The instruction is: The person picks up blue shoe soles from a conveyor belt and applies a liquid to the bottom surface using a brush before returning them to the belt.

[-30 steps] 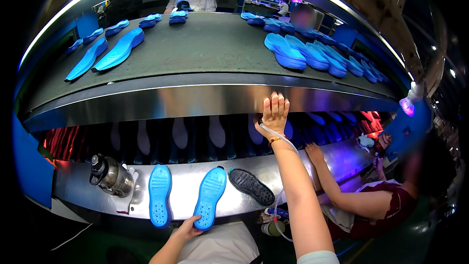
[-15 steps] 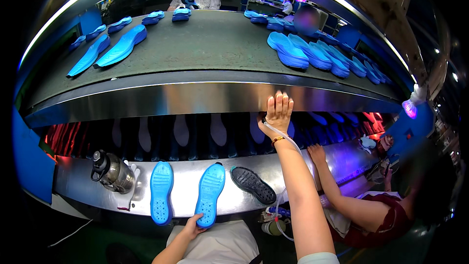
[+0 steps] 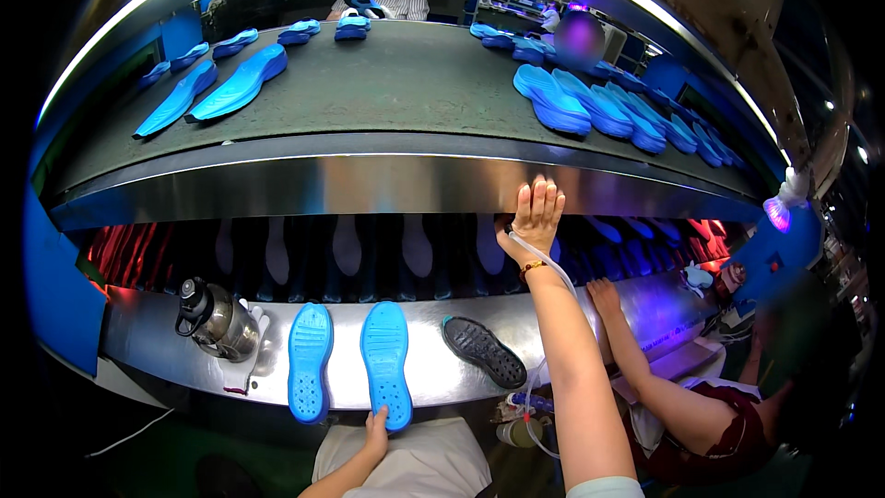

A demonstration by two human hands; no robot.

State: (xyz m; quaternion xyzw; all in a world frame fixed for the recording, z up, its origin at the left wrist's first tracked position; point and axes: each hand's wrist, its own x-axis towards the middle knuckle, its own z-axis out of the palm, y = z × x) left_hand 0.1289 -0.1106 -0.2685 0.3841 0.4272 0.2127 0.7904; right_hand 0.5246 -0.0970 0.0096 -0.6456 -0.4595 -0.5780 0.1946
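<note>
My left hand (image 3: 377, 435) pinches the lower end of a bright blue shoe sole (image 3: 384, 360), which lies on the metal ledge and sticks out over its near edge. Left of it is a second blue sole (image 3: 310, 360). A black sole (image 3: 484, 350) lies aslant to the right. My right hand (image 3: 535, 217) is raised, its long fingers nearly straight against the metal front panel (image 3: 415, 189). A clear thin tube (image 3: 557, 267) runs from its thumb side down along the forearm; whatever sits at the tube's end is mostly hidden.
A dark flask (image 3: 219, 325) and a white glove (image 3: 241, 371) stand at the ledge's left. Above, a green belt (image 3: 387, 83) carries several blue soles. Lasted shapes (image 3: 417, 249) fill the dark slot. At right a co-worker's arm (image 3: 636, 350) rests on the ledge; another person sits beyond the belt.
The held blue sole has swung from a slant to nearly straight and shifted slightly left. My left hand turned with it. My right hand stays at the panel; the whole view has shifted slightly.
</note>
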